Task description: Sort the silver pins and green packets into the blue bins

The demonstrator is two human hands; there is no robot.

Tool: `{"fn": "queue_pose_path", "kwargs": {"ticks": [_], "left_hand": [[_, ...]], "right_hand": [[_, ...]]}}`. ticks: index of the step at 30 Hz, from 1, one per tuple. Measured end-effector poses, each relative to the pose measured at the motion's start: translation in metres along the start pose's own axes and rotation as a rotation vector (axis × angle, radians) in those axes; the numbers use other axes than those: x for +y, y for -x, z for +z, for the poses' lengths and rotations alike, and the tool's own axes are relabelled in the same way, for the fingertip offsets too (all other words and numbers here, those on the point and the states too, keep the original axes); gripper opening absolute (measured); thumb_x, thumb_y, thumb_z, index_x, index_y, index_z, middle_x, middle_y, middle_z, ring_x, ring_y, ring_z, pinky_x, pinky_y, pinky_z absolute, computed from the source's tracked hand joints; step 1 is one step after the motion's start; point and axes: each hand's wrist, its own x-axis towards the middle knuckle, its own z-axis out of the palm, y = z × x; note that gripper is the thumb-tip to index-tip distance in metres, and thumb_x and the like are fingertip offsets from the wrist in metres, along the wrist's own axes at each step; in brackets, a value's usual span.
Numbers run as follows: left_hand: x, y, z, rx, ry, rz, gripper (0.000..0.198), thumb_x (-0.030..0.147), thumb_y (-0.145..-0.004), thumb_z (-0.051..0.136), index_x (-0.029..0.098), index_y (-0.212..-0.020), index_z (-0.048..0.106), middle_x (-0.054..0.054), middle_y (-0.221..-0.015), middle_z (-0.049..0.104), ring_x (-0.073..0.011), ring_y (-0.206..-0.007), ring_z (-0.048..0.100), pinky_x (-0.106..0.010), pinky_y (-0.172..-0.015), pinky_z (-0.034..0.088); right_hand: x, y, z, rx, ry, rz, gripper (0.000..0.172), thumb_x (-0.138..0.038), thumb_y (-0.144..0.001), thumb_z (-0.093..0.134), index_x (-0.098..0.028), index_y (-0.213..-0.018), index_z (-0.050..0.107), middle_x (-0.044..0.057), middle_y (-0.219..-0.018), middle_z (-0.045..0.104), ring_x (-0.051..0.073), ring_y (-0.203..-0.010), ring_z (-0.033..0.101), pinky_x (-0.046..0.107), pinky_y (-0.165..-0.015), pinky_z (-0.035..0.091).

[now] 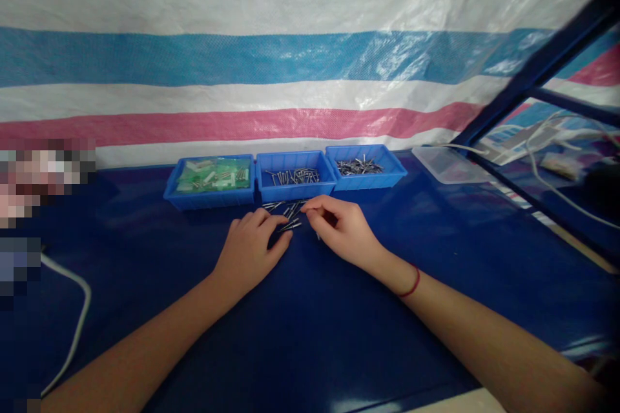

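Note:
Both my hands rest on a dark blue table (310, 335), just in front of the middle blue tray. A small heap of thin metal pins (287, 211) lies loose on the table between them. My left hand (252, 248) lies palm down, its thumb and forefinger pinched on a few pins at the heap's near edge. My right hand (339, 226) is curled, fingertips pinched together at the right edge of the heap; a red cord circles its wrist.
Three blue trays stand in a row at the back: the left tray (210, 181) holds green and white parts, the middle tray (295, 175) and right tray (365, 168) hold metal pins. A clear plastic lid (448, 164), a white cable (77, 316), a striped tarp (290, 58) behind.

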Motion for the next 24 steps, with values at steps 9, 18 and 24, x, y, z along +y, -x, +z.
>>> {"fn": "queue_pose_path", "kwargs": {"ticks": [9,18,24], "left_hand": [[-0.0028,-0.0022,0.0012,-0.025,0.004,-0.008,0.023,0.029,-0.096,0.044,0.021,-0.095,0.065,-0.004,-0.096,0.063,-0.0200,-0.090,0.059,-0.032,-0.071,0.037],[-0.0007,0.0000,0.0003,0.016,0.049,0.022,0.023,0.038,-0.092,0.050,0.025,-0.104,0.065,-0.003,-0.098,0.060,-0.0207,-0.094,0.057,-0.034,-0.078,0.038],[-0.0011,-0.0002,0.0001,-0.011,0.020,0.054,0.022,0.038,-0.093,0.051,0.031,-0.104,0.068,-0.003,-0.098,0.058,-0.0201,-0.091,0.056,-0.034,-0.076,0.036]], "right_hand": [[0.0001,0.0000,0.0007,-0.007,0.022,-0.020,0.015,-0.020,-0.084,0.051,-0.018,-0.087,0.066,-0.003,-0.061,0.055,0.010,-0.053,0.050,0.022,-0.054,0.038],[0.0009,-0.0001,0.0010,-0.006,0.032,-0.044,0.016,-0.019,-0.083,0.051,-0.019,-0.087,0.067,-0.003,-0.061,0.056,0.010,-0.053,0.051,0.022,-0.054,0.038],[0.0000,0.0002,0.0012,-0.003,0.047,-0.046,0.016,-0.019,-0.083,0.051,-0.018,-0.087,0.067,-0.002,-0.062,0.058,0.010,-0.053,0.051,0.022,-0.054,0.039]]}}
